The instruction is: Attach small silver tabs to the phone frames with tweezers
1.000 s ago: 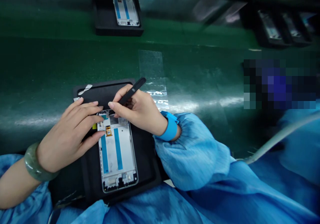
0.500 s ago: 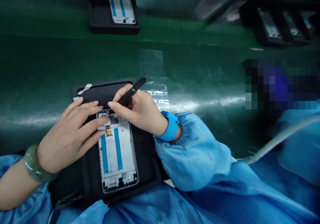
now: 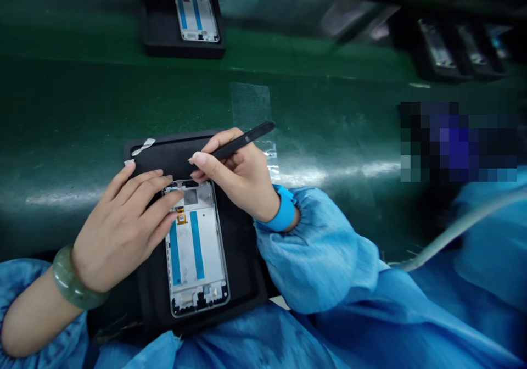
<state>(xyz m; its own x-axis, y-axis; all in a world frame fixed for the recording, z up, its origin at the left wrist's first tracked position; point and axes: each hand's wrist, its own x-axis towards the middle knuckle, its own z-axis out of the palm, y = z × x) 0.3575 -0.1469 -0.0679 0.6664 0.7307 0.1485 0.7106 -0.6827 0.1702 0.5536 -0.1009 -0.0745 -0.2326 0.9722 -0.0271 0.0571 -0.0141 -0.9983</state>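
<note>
A phone frame [image 3: 208,248] lies in a black foam tray [image 3: 242,286], its silvery inside facing up with two blue strips and a small orange flex cable [image 3: 181,218]. My left hand [image 3: 127,215] is open, its fingers stretched out; the index fingertip and thumb rest at the frame's upper left, hiding that corner. In my right hand [image 3: 241,174] is a slim black tool, apparently tweezers [image 3: 247,137], pinched between thumb and fingers. That hand hovers over the frame's top edge. The tool's working tip is hidden behind my thumb and fingers.
Another phone frame [image 3: 195,12] sits in a black tray [image 3: 183,49] further back. A clear plastic sheet [image 3: 251,105] lies on the green bench [image 3: 74,111]. A white strip [image 3: 143,146] lies on the near tray's corner. More trays [image 3: 448,75] stand far right, with a person's blue sleeve [image 3: 489,242] nearer.
My right hand has lifted back and to the right from the phone frame's top, and the tweezers now lean lower. My left hand stays on the frame's left side.
</note>
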